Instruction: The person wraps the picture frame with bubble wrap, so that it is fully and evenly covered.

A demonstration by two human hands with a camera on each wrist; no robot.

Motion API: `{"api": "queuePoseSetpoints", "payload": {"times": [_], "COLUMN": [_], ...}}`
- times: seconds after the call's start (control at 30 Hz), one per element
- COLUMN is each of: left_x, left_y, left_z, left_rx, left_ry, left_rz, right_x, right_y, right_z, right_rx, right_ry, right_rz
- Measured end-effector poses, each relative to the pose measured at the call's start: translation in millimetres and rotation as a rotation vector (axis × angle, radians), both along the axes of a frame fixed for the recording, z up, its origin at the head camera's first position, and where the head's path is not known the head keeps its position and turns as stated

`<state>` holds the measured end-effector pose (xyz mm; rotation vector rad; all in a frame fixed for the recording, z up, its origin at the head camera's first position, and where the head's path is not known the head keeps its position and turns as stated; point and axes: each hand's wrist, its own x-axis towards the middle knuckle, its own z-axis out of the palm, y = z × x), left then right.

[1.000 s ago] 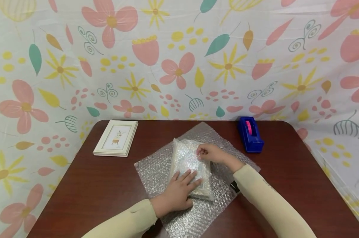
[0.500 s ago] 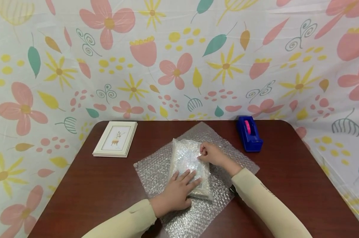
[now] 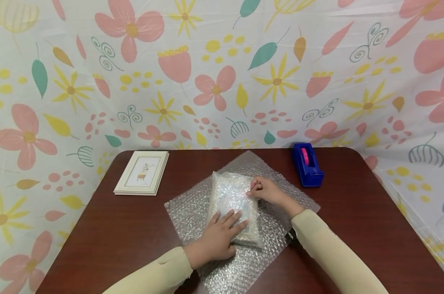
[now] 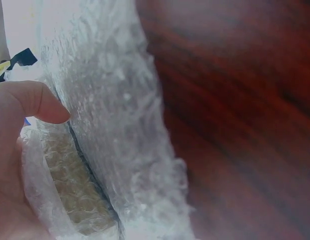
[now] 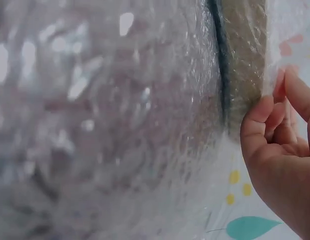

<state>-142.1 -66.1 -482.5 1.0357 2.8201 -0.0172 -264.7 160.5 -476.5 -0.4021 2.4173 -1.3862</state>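
Observation:
A flat rectangular package (image 3: 229, 190) in bubble wrap, with a pale frame-like edge inside, lies on a larger sheet of bubble wrap (image 3: 188, 206). My left hand (image 3: 218, 237) presses flat on its near half, fingers spread; in the left wrist view the thumb (image 4: 49, 107) reaches over the package's side. At the package's upper right edge, my right hand (image 3: 266, 190) has its thumb and fingers curled in a pinch. The right wrist view puts these fingertips on the wrap's edge; a small pinkish, translucent bit between them is too unclear to name.
Stacked cream picture frames (image 3: 142, 173) lie at the table's back left. A blue tape dispenser (image 3: 310, 169) with a pink core stands at the back right. The brown table (image 3: 133, 237) meets a flower-patterned cloth (image 3: 222, 114) behind it.
My right hand has shifted slightly right across the package toward its edge, fingers still curled. The left hand has stayed pressed in place. The whole head view has drifted a little.

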Motion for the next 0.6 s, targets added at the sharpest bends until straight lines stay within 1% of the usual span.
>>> {"api": "queuePoseSetpoints", "payload": {"times": [0.07, 0.17, 0.27, 0.33, 0.4, 0.47, 0.53, 0.6], "left_x": [0.0, 0.3, 0.5, 0.8, 0.8, 0.6, 0.4, 0.2], "left_y": [-0.3, -0.3, 0.2, 0.4, 0.4, 0.3, 0.1, 0.0], "left_z": [-0.6, -0.2, 1.1, 2.2, 2.8, 2.8, 2.6, 1.9], "left_rx": [0.007, 0.012, 0.011, 0.008, 0.004, -0.002, -0.004, -0.004], "left_ry": [0.006, 0.019, 0.014, 0.013, 0.004, 0.002, 0.007, 0.010], "left_rz": [-0.005, -0.010, -0.004, -0.003, -0.002, -0.004, -0.008, -0.011], "right_x": [-0.3, -0.3, -0.2, -0.1, -0.7, -0.9, -0.9, -0.1], "right_y": [-1, -3, -5, -7, -9, -12, -16, -19], "right_z": [0.7, 1.9, 2.9, 4.1, 6.0, 9.8, 14.9, 20.6], "right_rx": [0.025, 0.055, 0.060, 0.083, 0.145, 0.231, 0.325, 0.390], "right_ry": [0.019, 0.070, 0.118, 0.147, 0.188, 0.216, 0.233, 0.230], "right_rz": [-0.004, -0.004, 0.018, 0.037, 0.063, 0.082, 0.099, 0.111]}}
